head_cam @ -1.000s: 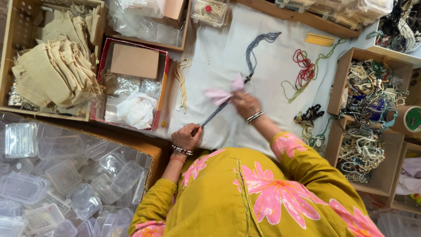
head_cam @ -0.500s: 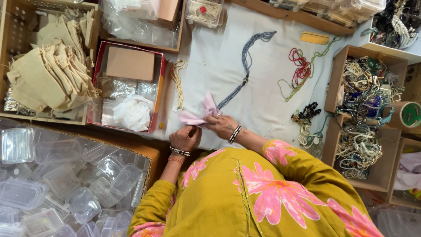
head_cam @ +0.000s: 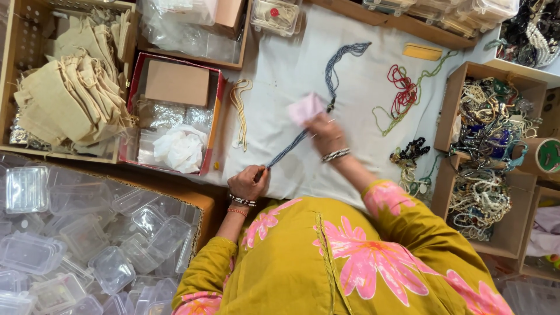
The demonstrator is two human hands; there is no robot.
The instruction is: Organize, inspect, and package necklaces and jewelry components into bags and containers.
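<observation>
A long blue-grey beaded necklace (head_cam: pixel 344 58) lies stretched over the white cloth-covered table (head_cam: pixel 280 52). My left hand (head_cam: pixel 248 184) pinches its near end at the table's front edge. Farther along the strand, my right hand (head_cam: pixel 324 133) presses a small pink cloth (head_cam: pixel 304 108) onto it. The necklace runs taut between the two hands, and its far loop rests loose on the cloth. Both wrists wear bangles.
On the left are a crate of cream drawstring pouches (head_cam: pixel 64 93), a red-rimmed box (head_cam: pixel 213 125) and a bin of clear plastic boxes (head_cam: pixel 87 245). A cream strand (head_cam: pixel 240 111) and red and green bead strands (head_cam: pixel 402 93) lie nearby. Wooden trays of jewellery (head_cam: pixel 484 146) stand right.
My right hand, with the pink cloth, has slid away from my left hand and up along the necklace. The left hand has kept its pinch on the near end.
</observation>
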